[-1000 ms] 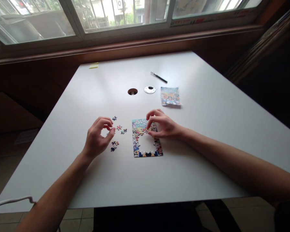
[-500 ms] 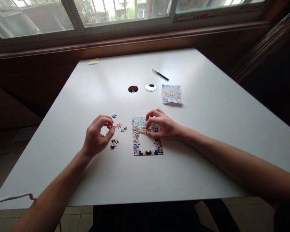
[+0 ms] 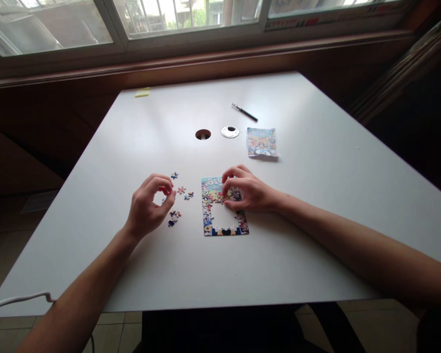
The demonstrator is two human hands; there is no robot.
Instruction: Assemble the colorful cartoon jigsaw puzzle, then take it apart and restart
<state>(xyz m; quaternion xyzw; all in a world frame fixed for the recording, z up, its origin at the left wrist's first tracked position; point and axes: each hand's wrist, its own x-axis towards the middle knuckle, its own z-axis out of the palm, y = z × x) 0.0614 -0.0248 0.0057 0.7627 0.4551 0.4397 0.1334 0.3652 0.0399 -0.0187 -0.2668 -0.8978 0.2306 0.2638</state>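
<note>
A small jigsaw puzzle lies flat, its frame and upper rows filled and a white gap in its lower middle. Over its upper right part, my right hand has thumb and fingertips pinched at a puzzle piece along the gap's top edge; the fingers cover part of the picture. To the left, my left hand curls into a ring, thumb and index tips together; whether anything small is between them is hidden. Loose puzzle pieces lie around its fingertips: a dark blue one, a reddish one and a small cluster.
A crumpled printed sheet lies behind my right hand, with a pen beyond it. A round cable hole and its metal cover are in the white table. A white cable crosses the left front corner.
Both hands keep nearly the same pose and place. The whole view has shifted very slightly.
</note>
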